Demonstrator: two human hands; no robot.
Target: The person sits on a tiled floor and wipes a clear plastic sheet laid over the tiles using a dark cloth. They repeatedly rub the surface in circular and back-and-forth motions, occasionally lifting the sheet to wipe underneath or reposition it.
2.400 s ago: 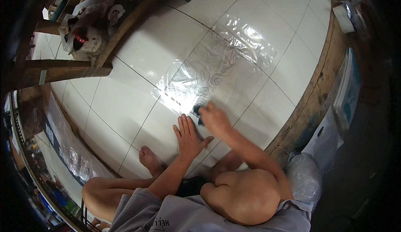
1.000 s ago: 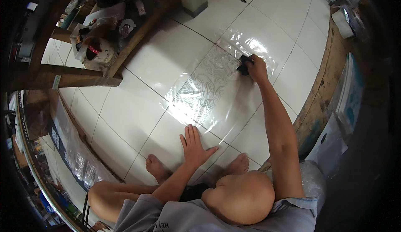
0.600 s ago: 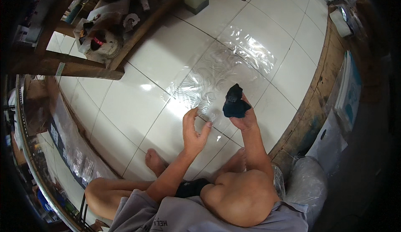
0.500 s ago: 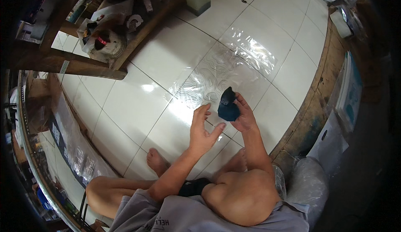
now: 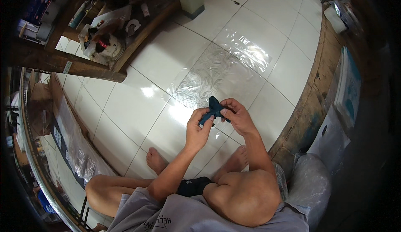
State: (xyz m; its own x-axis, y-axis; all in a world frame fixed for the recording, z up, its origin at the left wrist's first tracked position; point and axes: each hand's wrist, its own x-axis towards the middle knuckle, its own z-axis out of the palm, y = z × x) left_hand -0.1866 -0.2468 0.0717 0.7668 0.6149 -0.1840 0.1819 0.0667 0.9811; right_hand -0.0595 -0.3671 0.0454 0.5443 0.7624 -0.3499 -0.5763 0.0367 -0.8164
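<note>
Above the tiled floor, a small dark teal piece of soft material, like folded cloth (image 5: 214, 105), is held between my two hands. One rounded flap of it stands up at the top, and shorter ends spread to both sides. My left hand (image 5: 198, 131) pinches the lower left end between thumb and fingers. On the other side my right hand (image 5: 238, 117) grips the right end, thumb pressed on its face. Just beyond the hands, a clear plastic sheet with wavy lines (image 5: 204, 75) lies flat on the floor.
A shiny clear plastic piece (image 5: 244, 50) lies farther out. At the upper left stands a wooden bench (image 5: 144, 40) with a dirty tub (image 5: 109, 48); a pale container (image 5: 191, 0) is beside it. A wooden beam (image 5: 298, 119) borders the right, near wrapped plastic bundles (image 5: 307, 182).
My left hand has come over and taken hold of the teal material, which only my right hand held before. The material has moved left and is now spread between both hands.
</note>
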